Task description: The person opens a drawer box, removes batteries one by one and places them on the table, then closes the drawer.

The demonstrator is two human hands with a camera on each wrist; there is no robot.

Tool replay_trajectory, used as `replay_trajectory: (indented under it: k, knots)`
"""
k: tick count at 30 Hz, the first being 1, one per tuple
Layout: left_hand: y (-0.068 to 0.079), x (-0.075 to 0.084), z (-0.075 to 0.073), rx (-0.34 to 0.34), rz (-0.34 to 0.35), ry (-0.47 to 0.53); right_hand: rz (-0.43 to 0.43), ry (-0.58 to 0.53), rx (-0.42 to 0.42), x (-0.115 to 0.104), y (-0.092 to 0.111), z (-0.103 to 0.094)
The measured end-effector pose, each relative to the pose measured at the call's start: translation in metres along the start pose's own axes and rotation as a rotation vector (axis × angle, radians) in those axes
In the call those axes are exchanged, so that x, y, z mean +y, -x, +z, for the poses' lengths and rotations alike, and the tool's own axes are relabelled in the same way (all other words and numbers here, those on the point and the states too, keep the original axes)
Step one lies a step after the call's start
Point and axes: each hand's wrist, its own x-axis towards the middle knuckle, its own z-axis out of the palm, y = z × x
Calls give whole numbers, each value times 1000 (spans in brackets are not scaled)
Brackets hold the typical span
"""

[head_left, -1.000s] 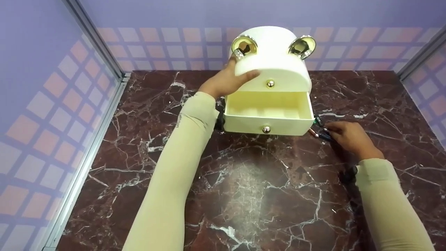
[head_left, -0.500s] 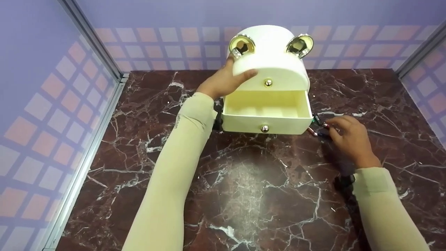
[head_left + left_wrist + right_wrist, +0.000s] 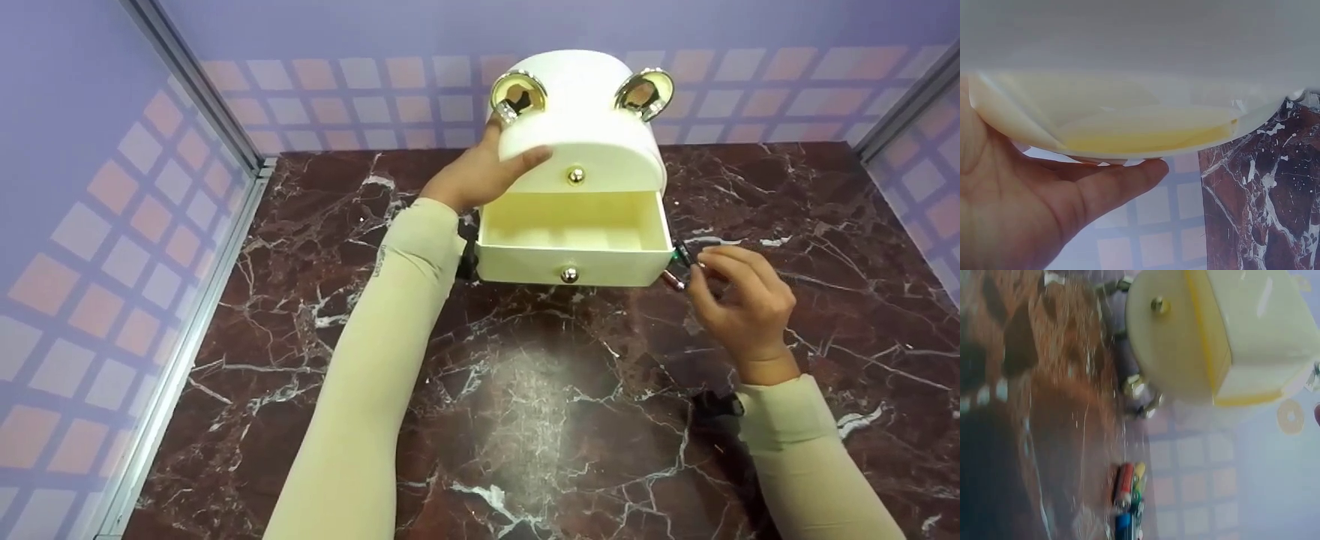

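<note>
A white drawer box [image 3: 574,82] with gold ears stands near the back wall, its lower drawer [image 3: 570,262] pulled out and bare inside. My left hand [image 3: 476,172] grips its upper left side, thumb on the front and fingers round behind. In the left wrist view, that thumb lies along the box's curved edge. My right hand [image 3: 742,300] is at the drawer's right, thumb and forefinger tips right beside a small black cylinder [image 3: 684,253]. A red cylinder [image 3: 673,280] with a silver end lies below it. I cannot tell whether the fingers pinch anything.
Several small battery-like cylinders, including a red one [image 3: 1124,484] and a blue one [image 3: 1125,526], lie together on the dark red marbled table [image 3: 555,420]. A tiled purple wall [image 3: 337,75] closes the back, with panels at both sides.
My right hand has turned and shifted slightly left, thumb and forefinger now closer to the black cylinder and covering the dark blue one. The left hand keeps its grip on the box.
</note>
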Motion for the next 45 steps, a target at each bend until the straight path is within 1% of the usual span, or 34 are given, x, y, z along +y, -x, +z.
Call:
replay_trajectory:
  k: [2,6,14,18,21,25,28,31,36,42,45]
  knots:
    - [0,0,0,-2,-4,8,-21,-20,13,-4,2,3]
    - [1,0,0,-6,-7,20,-69,-76,7,-9,9,11]
    - [1,-1,-2,-9,-1,24,-158,-178,-79,-31,12,31]
    - [0,-3,-2,-11,2,33,-168,-187,-78,-42,14,42]
    - [-1,-3,-2,-9,2,23,-181,-171,-67,-44,19,51]
    - [-1,-3,-2,-3,2,24,-201,-163,-117,-40,31,63]
    - [0,-3,-2,-1,7,40,-184,-162,-167,-39,41,71]
    - [0,-3,-1,1,5,41,-142,-143,-188,-40,48,78]
    - [0,-1,0,-3,-3,26,-88,-60,-175,-44,53,86]
    - [0,2,0,-10,-1,18,-64,-17,-152,-48,54,93]
    - [0,2,-1,-9,-4,8,-74,-4,-154,-50,53,95]
